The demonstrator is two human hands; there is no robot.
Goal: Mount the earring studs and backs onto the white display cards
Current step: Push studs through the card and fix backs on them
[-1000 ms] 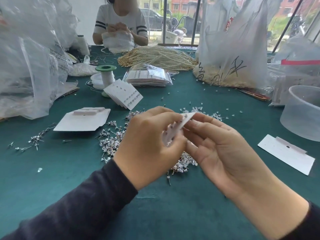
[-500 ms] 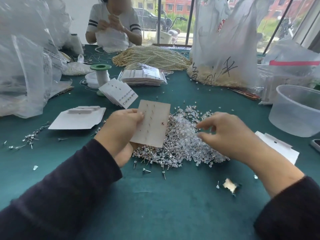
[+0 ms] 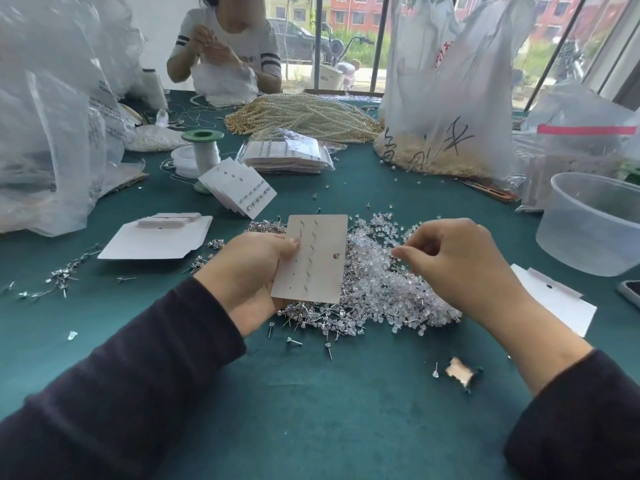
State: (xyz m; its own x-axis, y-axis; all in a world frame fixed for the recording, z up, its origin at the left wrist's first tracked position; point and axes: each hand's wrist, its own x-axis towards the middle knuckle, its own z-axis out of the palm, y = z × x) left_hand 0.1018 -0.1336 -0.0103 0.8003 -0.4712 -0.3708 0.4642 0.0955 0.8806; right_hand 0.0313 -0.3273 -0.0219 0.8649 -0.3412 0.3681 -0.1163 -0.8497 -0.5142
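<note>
My left hand grips a white display card by its left edge, back side facing me, with several stud pins poking through it. My right hand hovers over the pile of clear earring backs with fingertips pinched together; what they pinch is too small to see. Silver studs lie mixed along the pile's near edge. A fanned stack of finished cards leans behind. Blank cards lie at left and at right.
A clear plastic tub stands at right. Large plastic bags crowd the left edge and the back right. A green-topped thread spool, bagged cards and pearl strands lie behind. Another person works opposite.
My hands have separated: the left now holds the card alone, turned flat toward me, and the right moved out over the pile of backs and stays there pinching.
</note>
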